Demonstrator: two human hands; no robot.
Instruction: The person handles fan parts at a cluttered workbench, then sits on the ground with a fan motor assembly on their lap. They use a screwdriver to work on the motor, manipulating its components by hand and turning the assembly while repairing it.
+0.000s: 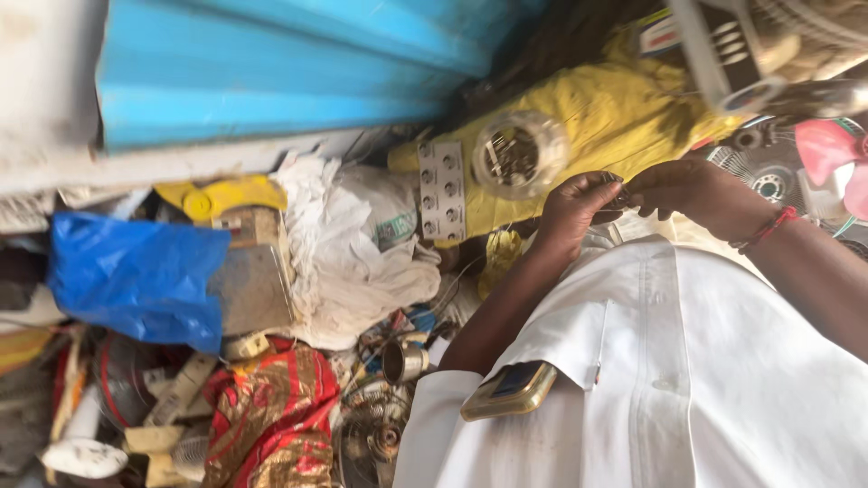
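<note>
My left hand (579,210) and my right hand (696,192) meet fingertip to fingertip in front of my white shirt (687,389). Both pinch a small thin dark piece (623,195), perhaps wire; it is too small to tell. A red thread band (767,229) circles my right wrist. A phone (508,390) sticks out of my shirt pocket. Just beyond my left hand, a clear round container (520,154) with small metal bits lies on a yellow cloth (624,108).
A white socket strip (441,190) lies beside the container. Fan parts (768,181) sit at the right. A crumpled white cloth (348,253), a blue plastic bag (136,276), red-and-gold fabric (271,416) and a fan motor (375,434) crowd the left. Blue corrugated sheet (271,63) stands behind.
</note>
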